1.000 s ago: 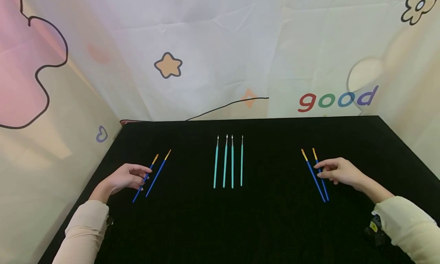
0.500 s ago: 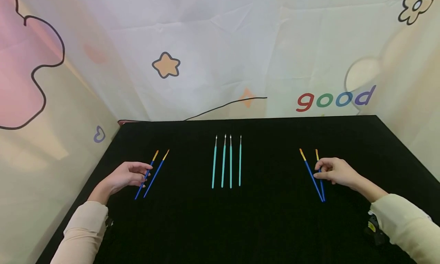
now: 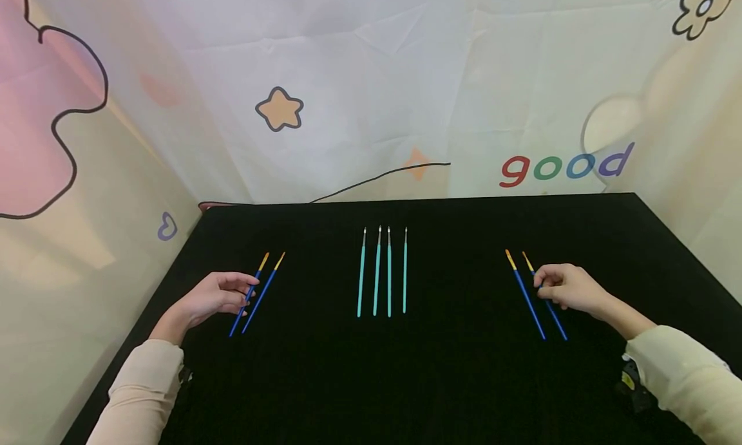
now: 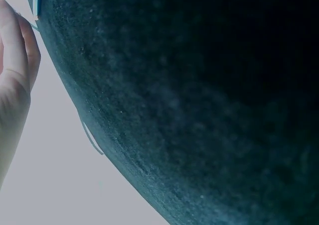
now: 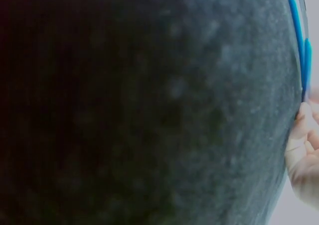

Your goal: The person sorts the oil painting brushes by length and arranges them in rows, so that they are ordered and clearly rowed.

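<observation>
Left hand [image 3: 211, 297], right hand [image 3: 574, 287]: bare. Left sleeve [image 3: 134, 409] and right sleeve [image 3: 695, 374]: long, pale cream cloth, ending short of the wrist. Left cuff [image 3: 152, 364] broad, creased below. Black wrist unit [image 3: 641, 398] by the right sleeve, yellow-green patch [image 3: 628, 382] on it. Dark unit [image 3: 185, 375] at left cuff, mostly hidden.

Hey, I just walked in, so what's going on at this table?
A person's left hand holds one blue paintbrush, with a second blue paintbrush beside it. The right hand holds a third blue paintbrush, with a fourth blue paintbrush beside it. Between these pairs, four turquoise paintbrushes lie on the black table, with no hand touching them.
</observation>
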### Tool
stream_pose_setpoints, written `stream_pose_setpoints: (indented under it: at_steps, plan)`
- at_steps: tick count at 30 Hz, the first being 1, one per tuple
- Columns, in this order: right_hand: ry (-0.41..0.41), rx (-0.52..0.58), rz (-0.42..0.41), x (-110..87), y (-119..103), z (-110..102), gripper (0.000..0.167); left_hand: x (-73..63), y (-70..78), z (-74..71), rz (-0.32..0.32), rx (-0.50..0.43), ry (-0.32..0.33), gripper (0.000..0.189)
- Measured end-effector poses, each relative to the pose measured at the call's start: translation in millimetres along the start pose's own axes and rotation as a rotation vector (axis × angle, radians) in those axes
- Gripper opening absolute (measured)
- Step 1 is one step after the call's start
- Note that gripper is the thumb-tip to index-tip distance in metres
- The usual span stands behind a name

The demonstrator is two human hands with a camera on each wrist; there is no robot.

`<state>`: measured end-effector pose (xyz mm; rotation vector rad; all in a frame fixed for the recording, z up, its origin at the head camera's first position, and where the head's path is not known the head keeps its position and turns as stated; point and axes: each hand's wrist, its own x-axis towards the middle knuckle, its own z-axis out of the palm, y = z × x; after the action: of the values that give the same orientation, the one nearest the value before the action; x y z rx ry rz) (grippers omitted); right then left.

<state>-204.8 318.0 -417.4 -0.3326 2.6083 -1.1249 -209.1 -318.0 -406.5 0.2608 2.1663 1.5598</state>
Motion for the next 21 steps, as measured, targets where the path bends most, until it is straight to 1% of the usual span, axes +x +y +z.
stream_pose_setpoints:
  at_steps: [5,9,12,15,21]
  plan:
    - [0.007,0.029,0.02,-0.2,1.0,-2.8,0.013,-0.5,3.5,1.8,0.006,-0.004,0.011,0.042]
    - [0.008,0.037,0.019,-1.5,2.2,-4.9,0.021,-0.6,6.6,3.5,0.018,0.0,0.015,0.042]
    - [-0.007,0.049,0.016,-3.2,1.9,-6.2,0.027,-0.9,7.7,4.1,0.024,0.003,0.013,0.041]
    - [-0.014,0.076,-0.005,-4.7,1.9,-6.8,0.027,-1.3,8.4,4.8,0.029,0.002,0.01,0.042]
    - [0.014,0.119,-0.062,-5.4,1.7,-6.6,0.022,-1.9,9.6,6.7,0.034,-0.005,0.009,0.042]
